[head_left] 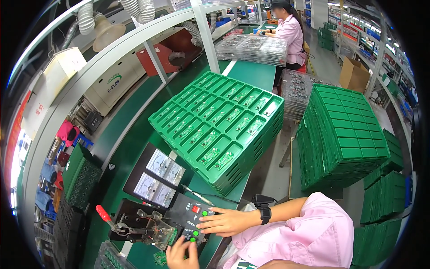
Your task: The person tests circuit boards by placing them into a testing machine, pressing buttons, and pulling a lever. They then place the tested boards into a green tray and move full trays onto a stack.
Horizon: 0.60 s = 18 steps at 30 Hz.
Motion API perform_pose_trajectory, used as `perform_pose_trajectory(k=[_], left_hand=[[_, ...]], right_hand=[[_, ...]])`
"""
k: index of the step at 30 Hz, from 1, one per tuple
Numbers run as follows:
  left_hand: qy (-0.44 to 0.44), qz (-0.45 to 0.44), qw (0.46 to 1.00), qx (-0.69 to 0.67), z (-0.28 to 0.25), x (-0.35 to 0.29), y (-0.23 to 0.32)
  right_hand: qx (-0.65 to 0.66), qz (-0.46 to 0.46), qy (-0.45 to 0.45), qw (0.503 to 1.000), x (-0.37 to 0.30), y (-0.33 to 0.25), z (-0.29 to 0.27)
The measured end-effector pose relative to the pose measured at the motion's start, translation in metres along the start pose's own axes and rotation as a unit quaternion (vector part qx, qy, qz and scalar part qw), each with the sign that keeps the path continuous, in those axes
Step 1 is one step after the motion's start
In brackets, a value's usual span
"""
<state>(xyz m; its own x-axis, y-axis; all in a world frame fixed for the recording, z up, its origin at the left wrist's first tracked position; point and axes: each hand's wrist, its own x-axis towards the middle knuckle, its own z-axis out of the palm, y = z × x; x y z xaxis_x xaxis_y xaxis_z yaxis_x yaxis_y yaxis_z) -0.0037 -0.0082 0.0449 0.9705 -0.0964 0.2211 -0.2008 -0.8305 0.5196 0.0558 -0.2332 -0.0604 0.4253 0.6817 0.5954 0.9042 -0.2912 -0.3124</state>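
Observation:
My right hand (230,222), with a black watch on its wrist, lies palm down over a black control box (183,210). Its fingers are stretched out among the box's green buttons (195,233). A red switch (195,209) shows beyond the fingertips. Lower down, my left hand (182,256) has fingers apart beside a test fixture (143,231) with a clear plate and a red-handled toggle clamp (103,213). A green circuit board (172,236) stands at the fixture's near edge. Another circuit board (160,258) lies next to my left fingers, partly hidden.
Analog panel meters (156,181) stand behind the control box, with a pen-like tool (199,196) beside them. Stacked green trays (215,119) hold circuit boards. More green trays (345,130) are piled at right. A person (291,33) in pink works farther back, near clear trays (253,49).

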Motion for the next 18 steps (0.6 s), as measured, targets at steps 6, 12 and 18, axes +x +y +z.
perform_pose_trajectory(k=[6,12,18], left_hand=[[0.344,0.098,0.917,0.174,-0.058,0.062,-0.002],[0.301,0.048,0.942,-0.14,-0.075,0.092,-0.015],[0.349,0.313,0.88,-0.077,-0.03,0.066,-0.031]], right_hand=[[-0.003,0.009,-0.006,1.0,-0.002,-0.002,-0.003],[0.006,0.007,-0.013,1.0,-0.001,-0.003,0.002],[-0.003,0.022,-0.009,1.0,-0.003,-0.007,0.005]])
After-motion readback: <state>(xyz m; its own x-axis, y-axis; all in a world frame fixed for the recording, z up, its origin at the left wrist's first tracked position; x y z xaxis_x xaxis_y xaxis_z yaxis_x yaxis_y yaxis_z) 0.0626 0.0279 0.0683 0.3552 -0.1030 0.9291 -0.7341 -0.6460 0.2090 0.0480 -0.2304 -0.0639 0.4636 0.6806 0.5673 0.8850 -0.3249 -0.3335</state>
